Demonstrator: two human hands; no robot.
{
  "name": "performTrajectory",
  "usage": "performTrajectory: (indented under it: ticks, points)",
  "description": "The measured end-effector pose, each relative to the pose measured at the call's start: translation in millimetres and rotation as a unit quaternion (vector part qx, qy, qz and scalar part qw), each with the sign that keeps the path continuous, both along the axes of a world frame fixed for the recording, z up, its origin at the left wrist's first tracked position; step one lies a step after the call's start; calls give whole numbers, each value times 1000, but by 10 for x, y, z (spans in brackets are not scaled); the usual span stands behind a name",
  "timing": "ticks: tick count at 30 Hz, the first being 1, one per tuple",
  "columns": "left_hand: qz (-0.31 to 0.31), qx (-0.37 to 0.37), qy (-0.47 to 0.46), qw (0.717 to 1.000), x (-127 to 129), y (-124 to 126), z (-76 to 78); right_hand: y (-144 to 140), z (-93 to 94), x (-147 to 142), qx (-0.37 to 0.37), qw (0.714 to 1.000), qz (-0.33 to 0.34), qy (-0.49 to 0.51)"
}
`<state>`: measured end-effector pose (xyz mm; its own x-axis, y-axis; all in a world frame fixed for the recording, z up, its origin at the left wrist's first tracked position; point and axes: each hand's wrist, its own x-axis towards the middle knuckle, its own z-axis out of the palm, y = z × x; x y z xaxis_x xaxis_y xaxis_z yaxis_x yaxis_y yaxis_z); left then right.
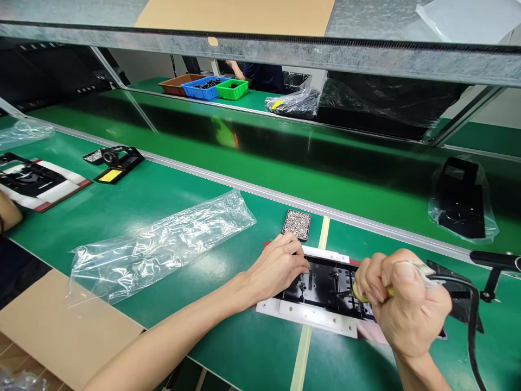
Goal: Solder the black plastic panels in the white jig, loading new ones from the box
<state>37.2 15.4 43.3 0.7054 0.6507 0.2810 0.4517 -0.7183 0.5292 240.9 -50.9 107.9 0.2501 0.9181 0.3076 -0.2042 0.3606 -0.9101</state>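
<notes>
**Screwdriving on a black part at the green bench**

Green benching ran the width of the view, with a metal rail (244, 187) dividing the near table (171, 190) from a shinier belt beyond. Under an overhead shelf (285, 51), far back, stood three bins (203, 87) and another person's dark sleeve (262, 76). A long clear bag (163, 244) lay flat to the left of the work, and cardboard (61, 326) covered the near-left corner. Further left sat a red-edged jig (40, 187), with a co-worker's hand (7, 213) at its edge, and a small black stand (114, 160). On the belt to the right a bagged black part (462, 203) rested.

The work itself, a black frame (325, 285) seated in a white fixture (313, 315), lay across a pale tape line just before the person. The left hand (277, 266) pressed down on the frame's left end, fingers bent over its edge, gripping nothing loose. The right hand (407, 304) was clenched round a corded screwdriver (368, 296), its yellow tip aimed into the frame's right half. A tray of screws (297, 224) sat just behind the fixture.

By my reading, a screw was being driven. The next move seemed to call for a steady hold on the frame and the bit kept square on the screw; whether the bit was seated could not be told.
</notes>
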Motion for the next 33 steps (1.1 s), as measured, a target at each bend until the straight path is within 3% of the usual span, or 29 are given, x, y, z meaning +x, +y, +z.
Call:
performTrajectory:
  ticks: [15, 25, 29, 33]
  points:
    - [34, 65, -3, 997, -34, -149, 8, -7, 13, -9, 2, 1000, 0, 1]
    - [0, 99, 48, 994, -104, -217, 22, -11, 19, -11, 5, 1000, 1, 2]
    - [5, 86, 43, 995, -98, -259, 7, -14, -1, -10, -13, 1000, -1, -2]
    - [17, 31, -27, 999, -121, -151, 34, 0, -12, -19, -18, 1000, -7, 4]
